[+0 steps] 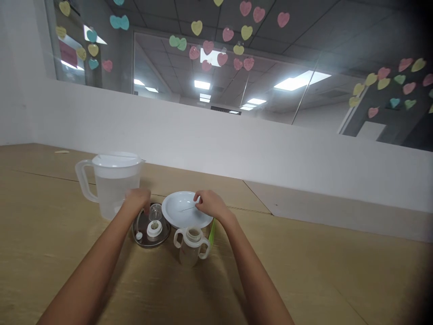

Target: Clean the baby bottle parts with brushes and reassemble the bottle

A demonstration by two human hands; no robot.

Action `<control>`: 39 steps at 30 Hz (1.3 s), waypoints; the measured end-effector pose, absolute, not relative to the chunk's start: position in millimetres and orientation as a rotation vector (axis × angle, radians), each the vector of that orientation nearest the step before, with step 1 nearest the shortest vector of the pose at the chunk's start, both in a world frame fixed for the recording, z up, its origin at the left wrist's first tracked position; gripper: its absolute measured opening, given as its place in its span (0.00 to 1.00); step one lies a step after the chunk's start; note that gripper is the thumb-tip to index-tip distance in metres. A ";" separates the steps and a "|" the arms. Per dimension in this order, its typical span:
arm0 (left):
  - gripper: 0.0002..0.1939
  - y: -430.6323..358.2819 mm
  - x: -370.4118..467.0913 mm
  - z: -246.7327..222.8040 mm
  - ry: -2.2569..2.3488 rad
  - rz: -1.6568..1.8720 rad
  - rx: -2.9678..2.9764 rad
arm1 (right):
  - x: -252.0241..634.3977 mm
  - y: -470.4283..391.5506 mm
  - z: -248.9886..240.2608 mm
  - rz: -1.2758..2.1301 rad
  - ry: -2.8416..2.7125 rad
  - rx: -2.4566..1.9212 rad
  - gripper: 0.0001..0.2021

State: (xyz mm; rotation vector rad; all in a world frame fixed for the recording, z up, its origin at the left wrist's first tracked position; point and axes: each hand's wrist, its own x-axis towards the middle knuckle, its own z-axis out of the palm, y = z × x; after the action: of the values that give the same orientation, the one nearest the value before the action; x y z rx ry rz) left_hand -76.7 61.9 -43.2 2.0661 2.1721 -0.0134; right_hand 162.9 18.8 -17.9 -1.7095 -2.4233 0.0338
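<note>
My right hand [211, 204] is over the right side of a white bowl [174, 219], its fingers pinched together. From the fingertips a thin wire-like stick [187, 209] reaches across the inside of the bowl. Between the clear pitcher [117, 192] and a round metal tray [144, 241] is my left hand [138, 198], smeared by motion; its fingers are mostly hidden. On the tray lie a white ring-shaped bottle cap [154, 229], a clear dome cover [155, 211] and a tube with a white end [139, 235]. A two-handled baby bottle [190, 250] stands uncapped in front of the bowl.
A bright green, slim item [212, 232] lies right of the bottle, partly hidden. The lidded pitcher holds clear liquid. A flat pale piece [62, 152] lies at the table's far left. Behind the wooden table [321, 271] rises a white wall [203, 140] with windows above.
</note>
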 end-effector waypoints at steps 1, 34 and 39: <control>0.14 59.7 -75.6 -39.1 2.187 -0.059 2.052 | 164.4 16.8 -14.3 0.020 -2.383 -1.690 0.13; 0.17 6.6 -29.2 7.0 1.661 0.972 2.729 | 166.8 -85.6 52.4 -0.281 -1.788 -1.153 0.12; 0.17 0.6 -25.7 9.5 1.636 0.972 2.758 | 160.5 -86.4 50.2 -0.377 -1.791 -1.236 0.12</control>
State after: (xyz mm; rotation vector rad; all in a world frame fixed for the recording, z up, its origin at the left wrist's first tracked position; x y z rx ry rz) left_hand -25.7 0.6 9.5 2.7576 1.6365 0.9718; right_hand 160.5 -86.4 50.2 -1.2357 -1.7911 -0.3775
